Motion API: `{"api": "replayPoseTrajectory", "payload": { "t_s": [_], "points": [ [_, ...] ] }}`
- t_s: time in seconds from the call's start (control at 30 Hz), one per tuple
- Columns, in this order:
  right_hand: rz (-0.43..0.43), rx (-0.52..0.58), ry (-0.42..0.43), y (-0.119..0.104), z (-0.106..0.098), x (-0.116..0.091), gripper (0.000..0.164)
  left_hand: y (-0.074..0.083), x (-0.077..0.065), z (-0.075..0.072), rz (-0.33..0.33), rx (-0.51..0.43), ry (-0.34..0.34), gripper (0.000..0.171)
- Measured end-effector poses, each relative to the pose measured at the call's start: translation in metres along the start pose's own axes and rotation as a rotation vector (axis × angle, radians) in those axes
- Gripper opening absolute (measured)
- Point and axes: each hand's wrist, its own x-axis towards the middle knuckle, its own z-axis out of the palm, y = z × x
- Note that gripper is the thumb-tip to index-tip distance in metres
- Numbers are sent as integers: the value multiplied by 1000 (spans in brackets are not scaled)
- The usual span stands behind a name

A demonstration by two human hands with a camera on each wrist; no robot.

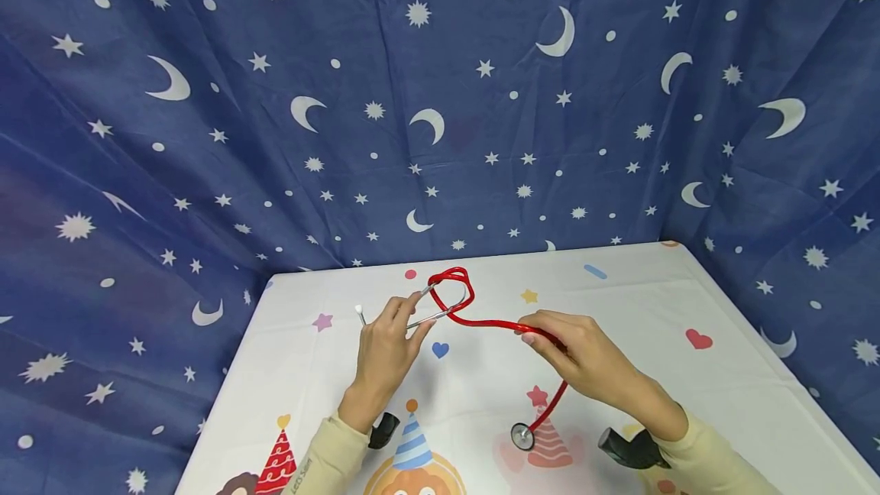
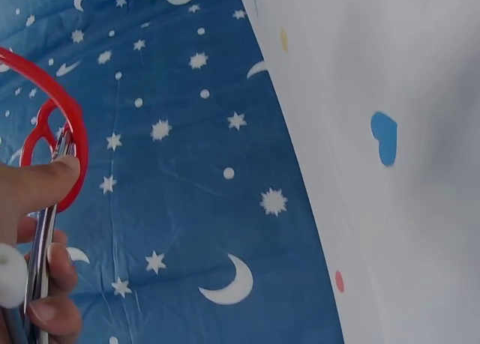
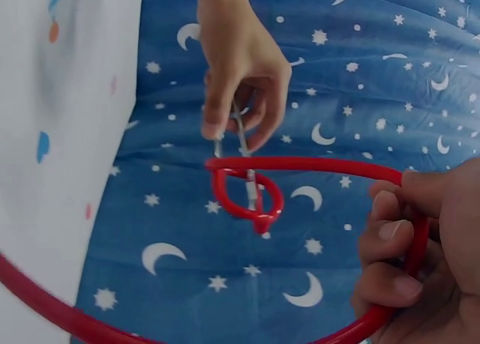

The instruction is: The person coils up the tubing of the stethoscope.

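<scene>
A stethoscope with red tubing [image 1: 490, 323] is held between both hands above the table. My left hand [image 1: 386, 346] grips its metal ear tubes [image 2: 43, 243], and a white ear tip [image 1: 359, 309] sticks out beyond the knuckles. Close past the left fingers, the tubing makes a loop [image 3: 247, 209] around the metal tubes. My right hand [image 1: 584, 350] pinches the tubing further along, with the fingers curled round it in the right wrist view. Below that hand the tube hangs down to the round metal chest piece [image 1: 522, 436], low over the table.
The table has a white cloth [image 1: 639, 304] printed with hearts, stars and party figures. Behind and on both sides hangs a blue curtain [image 1: 385, 136] with moons and stars. Black wrist devices [image 1: 629, 449] sit at both sleeves.
</scene>
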Motion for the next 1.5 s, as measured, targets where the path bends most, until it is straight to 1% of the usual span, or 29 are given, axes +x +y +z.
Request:
{"api": "replayPoseTrajectory", "payload": {
  "t_s": [0.2, 0.43, 0.5, 0.6, 0.7, 0.8, 0.87, 1.03, 1.27, 1.5],
  "points": [
    [-7, -45, 21, 0, -8, 10, 22, 10, -1, 2, 88, -42, -45, 51],
    [-48, -74, 114, 3, -11, 20, 13, 23, -1, 1, 180, -102, -111, 46],
    [-52, -82, 135, 5, -11, 22, 13, 28, -1, -1, 198, -121, -129, 44],
    [-50, -89, 143, 6, -12, 25, 17, 35, -1, -4, 221, -149, -164, 44],
    [-42, -86, 129, 10, -11, 29, 19, 40, -2, -4, 244, -188, -195, 45],
    [-50, -80, 113, 15, -9, 33, 14, 42, -4, -3, 272, -216, -217, 46],
    [-50, -73, 102, 19, -7, 35, 13, 44, -4, -2, 288, -224, -223, 47],
    [-43, -65, 84, 24, -4, 39, 16, 46, -5, -2, 328, -231, -224, 43],
    [10, -68, 48, 33, 1, 41, 10, 49, -6, -1, 404, -270, -194, 40],
    [41, -81, 35, 40, 6, 37, 7, 50, -7, -3, 442, -288, -164, 43]
  ]
}}
